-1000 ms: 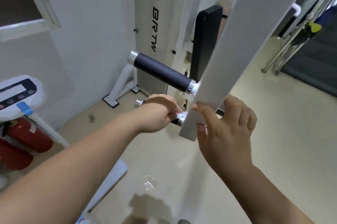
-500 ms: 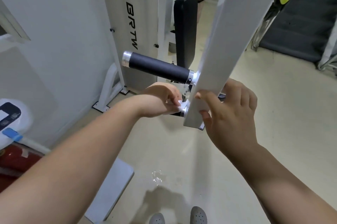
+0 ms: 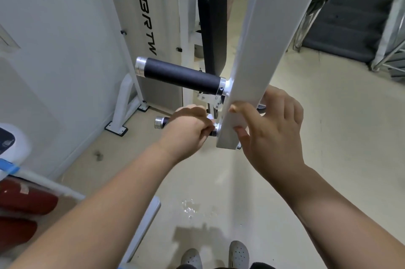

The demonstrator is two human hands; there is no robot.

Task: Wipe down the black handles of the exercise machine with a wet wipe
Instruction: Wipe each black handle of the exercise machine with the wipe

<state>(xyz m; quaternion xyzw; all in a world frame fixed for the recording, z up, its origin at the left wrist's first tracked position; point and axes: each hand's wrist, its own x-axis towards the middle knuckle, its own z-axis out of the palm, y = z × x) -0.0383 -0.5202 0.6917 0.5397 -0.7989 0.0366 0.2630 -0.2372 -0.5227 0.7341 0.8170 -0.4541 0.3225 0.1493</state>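
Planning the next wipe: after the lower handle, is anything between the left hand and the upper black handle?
Nothing visible blocks it. The left hand is wrapped around the lower handle, and the upper black handle sits just above it with open air between. The right hand holds the white bar, off to the side.

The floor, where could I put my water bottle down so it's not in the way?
Bare floor right of the white arm is open. It is crowded left, by the red extinguishers and machine foot, and there is a wet patch by the shoes.
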